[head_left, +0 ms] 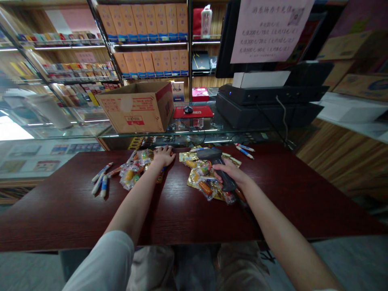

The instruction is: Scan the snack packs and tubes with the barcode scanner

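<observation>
My right hand [228, 170] is wrapped around the grip of a black handheld barcode scanner [214, 159], above a heap of shiny gold snack packets [202, 178]. My left hand [164, 156] lies flat and holds nothing, its fingers at the far edge of a second heap of small snack packets [132, 171]. Both heaps sit on a dark red wooden counter [57, 202]. Several white-and-blue stick-shaped packets [100, 179] lie left of the left heap, and a few more [244, 150] lie at the far right.
Behind the wooden counter stands a glass display case [194, 135] bearing an open cardboard box [136, 108], a red mat with a computer mouse [188, 110], and a dark cash register [266, 101] under a monitor with a pink notice [269, 28]. Stocked shelves rise behind.
</observation>
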